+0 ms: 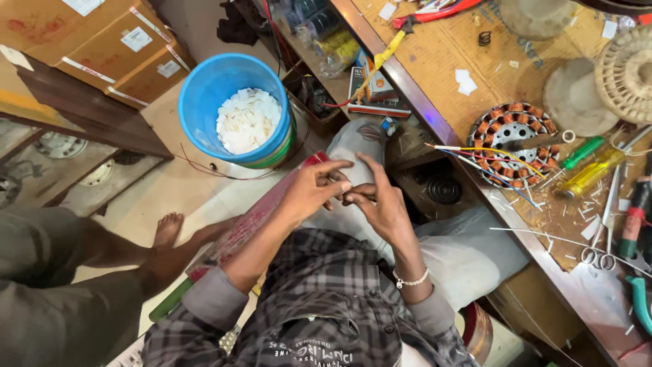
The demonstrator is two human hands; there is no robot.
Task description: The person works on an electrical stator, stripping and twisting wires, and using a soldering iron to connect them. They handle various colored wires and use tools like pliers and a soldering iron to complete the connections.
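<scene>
My left hand (314,190) and my right hand (380,200) meet over my lap, fingertips touching. They pinch something very small between them; I cannot make out what it is. Both sit above my light trousers (468,251), left of the workbench (441,61). A round motor stator (511,143) with copper windings and coloured wires lies on the bench, well to the right of my right hand.
A blue bucket (234,109) of white scraps stands on the floor ahead. Screwdrivers (591,170), scissors (598,257) and wire spools (625,71) crowd the bench. Another person's bare leg (163,234) stretches in from the left. Cardboard boxes (115,47) are stacked at top left.
</scene>
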